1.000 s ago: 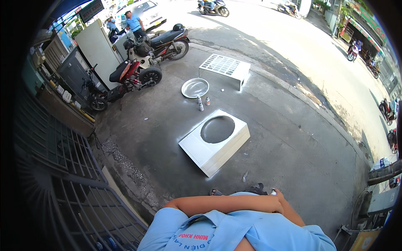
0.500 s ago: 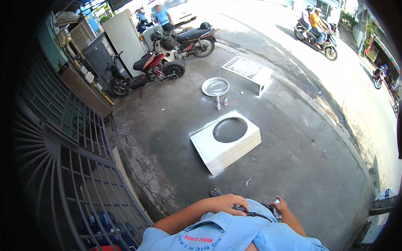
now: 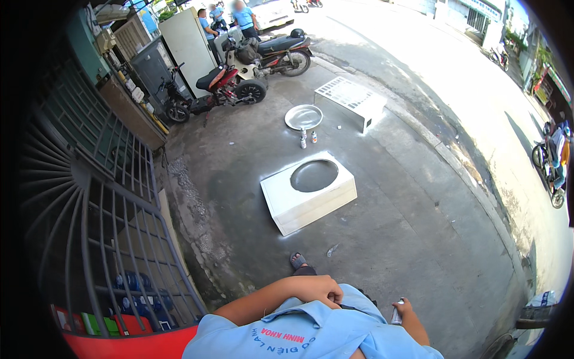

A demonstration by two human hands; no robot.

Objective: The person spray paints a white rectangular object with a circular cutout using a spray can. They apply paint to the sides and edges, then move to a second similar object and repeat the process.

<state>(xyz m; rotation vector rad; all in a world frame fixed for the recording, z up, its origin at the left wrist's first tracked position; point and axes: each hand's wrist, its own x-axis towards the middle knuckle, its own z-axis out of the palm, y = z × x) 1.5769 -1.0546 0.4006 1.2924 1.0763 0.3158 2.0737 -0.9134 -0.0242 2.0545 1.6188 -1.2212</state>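
My right hand [image 3: 405, 307] hangs low at my right side, closed around a spray can [image 3: 396, 315]. My left hand [image 3: 323, 289] rests against the front of my light blue shirt, its fingers curled in; whatever they may hold is hidden. Ahead of me on the concrete lies a white metal casing [image 3: 323, 207] with a large round opening, pale overspray along its edges. Beyond it sit two small cans [image 3: 314, 137] close together, beside a round white ring-shaped part [image 3: 287, 118]. Farther back to the right stands a bent white panel [image 3: 365, 111] with rows of slots.
A metal gate [image 3: 134, 239] runs along my left. A red minibike [image 3: 221, 87] and a larger motorcycle [image 3: 281, 54] are parked at the far left, near a tall pale panel [image 3: 186, 48] and people in blue shirts. A curb and sunlit street lie to the right, with a passing motorbike [image 3: 547, 152].
My view has shifted, and my sandaled foot shows more fully before me. The left hand's fingers have curled in more. The motorbike with riders has travelled down the street toward the right edge.
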